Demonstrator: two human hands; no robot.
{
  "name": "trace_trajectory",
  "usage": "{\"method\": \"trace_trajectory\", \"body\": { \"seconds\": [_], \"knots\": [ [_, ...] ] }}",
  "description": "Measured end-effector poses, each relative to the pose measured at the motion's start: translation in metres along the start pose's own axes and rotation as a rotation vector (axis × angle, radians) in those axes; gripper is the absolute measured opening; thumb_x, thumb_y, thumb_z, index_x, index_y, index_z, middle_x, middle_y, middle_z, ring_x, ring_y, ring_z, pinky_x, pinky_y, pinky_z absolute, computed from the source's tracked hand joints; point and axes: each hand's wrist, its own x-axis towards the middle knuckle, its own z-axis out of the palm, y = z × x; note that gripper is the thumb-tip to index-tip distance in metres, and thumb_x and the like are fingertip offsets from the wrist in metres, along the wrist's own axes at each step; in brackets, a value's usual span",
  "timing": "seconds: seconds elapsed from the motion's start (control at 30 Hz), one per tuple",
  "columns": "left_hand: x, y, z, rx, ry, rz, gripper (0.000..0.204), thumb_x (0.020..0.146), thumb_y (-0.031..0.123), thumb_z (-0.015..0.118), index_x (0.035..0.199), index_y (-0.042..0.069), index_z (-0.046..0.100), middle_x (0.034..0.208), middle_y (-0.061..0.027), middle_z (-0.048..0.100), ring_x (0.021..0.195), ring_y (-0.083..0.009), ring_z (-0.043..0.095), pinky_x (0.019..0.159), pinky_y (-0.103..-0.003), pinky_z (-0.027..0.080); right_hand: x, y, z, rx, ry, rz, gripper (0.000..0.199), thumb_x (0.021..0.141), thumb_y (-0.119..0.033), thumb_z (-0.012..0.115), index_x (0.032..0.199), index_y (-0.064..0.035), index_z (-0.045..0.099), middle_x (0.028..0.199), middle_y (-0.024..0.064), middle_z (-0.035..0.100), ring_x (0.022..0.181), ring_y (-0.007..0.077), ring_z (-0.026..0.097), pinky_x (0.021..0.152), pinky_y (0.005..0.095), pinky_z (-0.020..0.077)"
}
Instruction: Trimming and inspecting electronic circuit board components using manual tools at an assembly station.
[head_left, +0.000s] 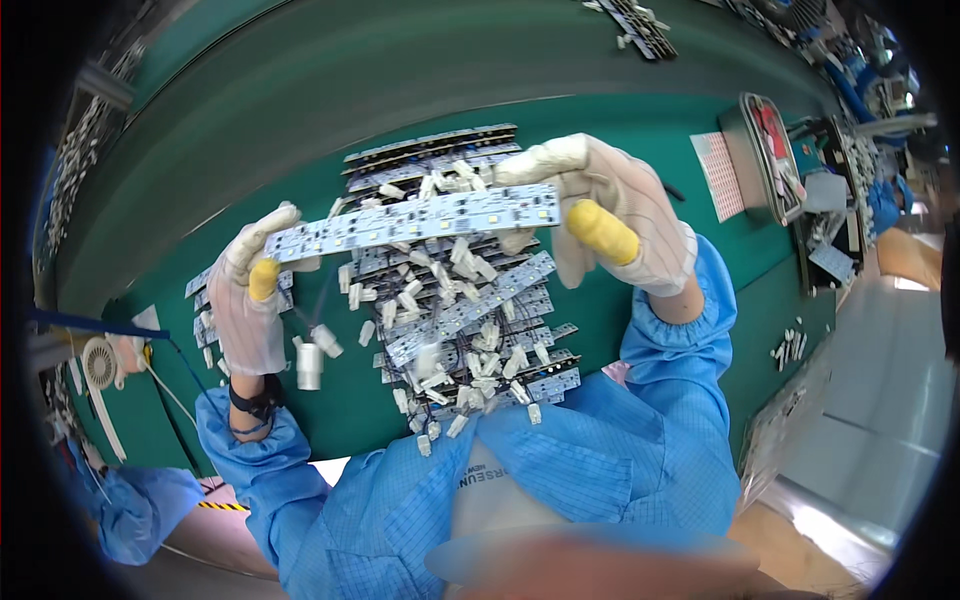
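LED strip held up between two gloved hands over a crowded pile

With the pile's middle as the centre of the dial, a white LED strip (415,222) was held across its 11 o'clock side, lit-component face toward the viewer, its right end slightly higher. The left hand (245,280), at 9 o'clock, had its grip narrowed on the strip's left end, with a yellow thumb cover (264,279) near the lower corner. The right hand (620,205), at 2 o'clock, had its grip on the other end, fingers passing behind the board; its thumb, in another yellow cover, stood just beside the end.

Below the left part of the strip, a white connector (309,366) hung near a blurred wire; which board it belonged to could not be told.

The pile of strips (475,310) lay on the green bench (345,405), strewn with white connectors. One board in it slanted, its right end toward 2 o'clock. A smaller stack of strips (205,320) sat at 9 o'clock, partly behind the left hand. Farther out at 2 o'clock were a pink-dotted sheet (716,175) and a metal tin (752,190), and at 3 o'clock small white pieces (790,345) lay scattered. A white fan (100,362) stood near 9 o'clock, and a co-worker's blue sleeve (150,510) showed at 8 o'clock.
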Motion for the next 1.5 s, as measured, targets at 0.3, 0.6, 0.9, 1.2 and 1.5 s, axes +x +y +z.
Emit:
{"method": "trace_trajectory", "body": {
  "seconds": [0.3,0.6,0.9,1.2,1.5],
  "knots": [
    [-0.012,-0.009,0.002,-0.41,0.128,-0.02,0.058,0.08,0.033,0.07,0.119,-0.007,0.052,0.116,-0.019,0.06,0.088,-0.0184,0.065,0.071,-0.025,0.054,0.003,0.007,-0.004,-0.083,0.054,0.0,0.047,0.09,-0.028,0.06,0.12,0.0059,0.048,0.098,0.0126,0.063,0.051,0.0055,0.052,0.045,0.0161,0.0383],
    [-0.017,0.005,0.002,-0.534,0.05,0.211,0.049,0.078,0.023,0.073,0.116,-0.005,0.056,0.116,-0.0185,0.057,0.087,-0.0214,0.066,0.073,-0.027,0.055,0.009,0.016,-0.007,-0.185,0.167,0.148,0.062,0.085,-0.045,0.063,0.118,0.0048,0.05,0.082,0.0025,0.06,0.048,0.0013,0.042,0.045,0.0147,0.0273],
    [-0.002,0.002,-0.001,-0.362,0.041,-0.096,0.042,0.086,0.02,0.064,0.12,-0.003,0.054,0.094,-0.0108,0.069,0.084,-0.013,0.066,0.07,-0.018,0.046,0.005,0.007,0.019,-0.142,0.177,0.102,0.056,0.086,-0.038,0.063,0.118,0.0068,0.048,0.085,0.0061,0.061,0.049,0.0027,0.046,0.044,0.0152,0.0303],
    [-0.012,0.009,-0.006,-0.32,-0.016,0.076,0.057,0.082,0.04,0.066,0.115,-0.005,0.056,0.113,-0.0145,0.063,0.08,-0.0169,0.068,0.072,-0.023,0.052,0.016,0.032,-0.005,-0.24,0.202,-0.001,0.061,0.086,-0.045,0.061,0.12,0.004,0.05,0.083,0.0023,0.06,0.052,0.0013,0.044,0.047,0.0147,0.0297],
    [-0.002,0.004,-0.001,-0.366,0.012,-0.068,0.047,0.087,0.026,0.063,0.12,-0.006,0.054,0.11,-0.0127,0.064,0.085,-0.0155,0.064,0.078,-0.025,0.05,0.006,0.015,0.007,-0.1,0.159,0.105,0.055,0.086,-0.03,0.063,0.121,0.0081,0.046,0.098,0.0124,0.062,0.049,0.0056,0.05,0.044,0.0159,0.0345]
  ]
}}
